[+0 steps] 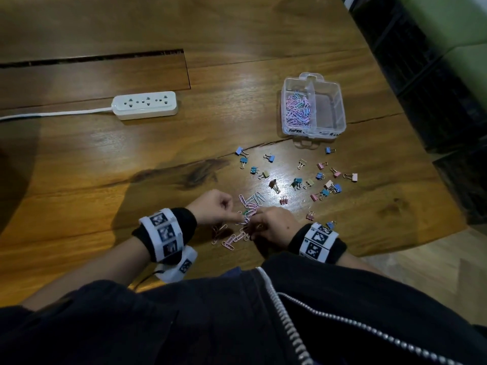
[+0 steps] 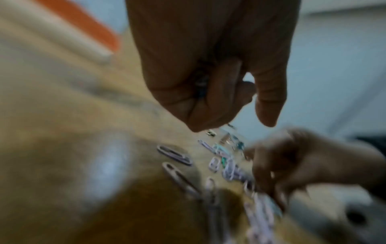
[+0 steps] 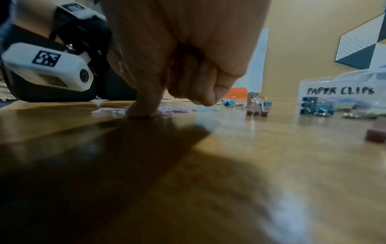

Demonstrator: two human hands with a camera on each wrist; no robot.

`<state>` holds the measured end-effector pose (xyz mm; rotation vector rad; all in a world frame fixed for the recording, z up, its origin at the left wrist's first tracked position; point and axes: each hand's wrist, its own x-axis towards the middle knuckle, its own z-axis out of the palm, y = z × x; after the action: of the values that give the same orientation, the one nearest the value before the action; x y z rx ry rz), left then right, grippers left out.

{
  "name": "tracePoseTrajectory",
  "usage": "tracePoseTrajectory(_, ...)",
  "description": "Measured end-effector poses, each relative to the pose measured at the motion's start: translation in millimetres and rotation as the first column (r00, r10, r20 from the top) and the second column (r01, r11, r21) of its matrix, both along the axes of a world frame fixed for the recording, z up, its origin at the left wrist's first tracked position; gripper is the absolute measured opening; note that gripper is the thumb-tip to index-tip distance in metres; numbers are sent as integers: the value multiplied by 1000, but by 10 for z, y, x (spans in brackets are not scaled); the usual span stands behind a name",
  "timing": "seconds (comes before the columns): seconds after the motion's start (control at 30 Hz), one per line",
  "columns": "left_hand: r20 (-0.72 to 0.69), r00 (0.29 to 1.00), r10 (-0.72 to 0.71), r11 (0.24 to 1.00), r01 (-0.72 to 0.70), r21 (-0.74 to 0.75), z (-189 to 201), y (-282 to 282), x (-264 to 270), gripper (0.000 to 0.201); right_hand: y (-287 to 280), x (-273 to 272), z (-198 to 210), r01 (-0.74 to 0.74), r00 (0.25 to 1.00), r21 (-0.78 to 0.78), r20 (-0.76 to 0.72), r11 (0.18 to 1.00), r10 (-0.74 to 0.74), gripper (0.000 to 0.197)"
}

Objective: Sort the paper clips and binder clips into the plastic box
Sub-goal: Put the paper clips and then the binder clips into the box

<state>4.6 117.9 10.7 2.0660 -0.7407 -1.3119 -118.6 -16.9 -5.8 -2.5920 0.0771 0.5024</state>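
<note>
Covering: both hands hide part of the pastel wire paper clips (image 1: 247, 206) near the wooden desk's (image 1: 105, 159) front edge; count unclear.
Left hand (image 1: 214, 206): fingers curled, contents unclear.
Right hand (image 1: 274, 225): fingertip pressing clips.
Small coloured binder clips (image 1: 297, 183): about twenty-five, scattered.
Clear two-compartment plastic box (image 1: 340, 106): one, right side.

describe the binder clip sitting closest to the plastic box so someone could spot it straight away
Start at the clear plastic box on the right of the wooden table. Just below its front right corner lies a small blue binder clip. It sits alone, apart from the scattered binder clips nearer the person.
</note>
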Motion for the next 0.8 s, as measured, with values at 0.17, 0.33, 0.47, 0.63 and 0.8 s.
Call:
tracePoseTrajectory(0.17,407,818,-407,913,355,199,-59,72,-169,41,-33,13,-25,-6,1000,-36,-5,999,6,22)
tracePoseTrajectory(0.33,446,686,-575,818,496,292,-168,84,-270,44,-64,2,-43,121,992,51,-53,991,-118,13)
tracePoseTrajectory(0.47,478,684,-551,832,490,259,-178,35,-267,23,-134,24,9,515,853,505,-219,693,-474,17)
tracePoseTrajectory(0.63,512,668,-540,838,486,250,-171,-29,-230,18,-264,47,94,650,706,737,-494,186,-508,18)
tracePoseTrajectory(0.8,-31,999,25,998,-27,-64,-86,-66,-24,28,-240,59,85,739,611,669,-617,79,-497,23)
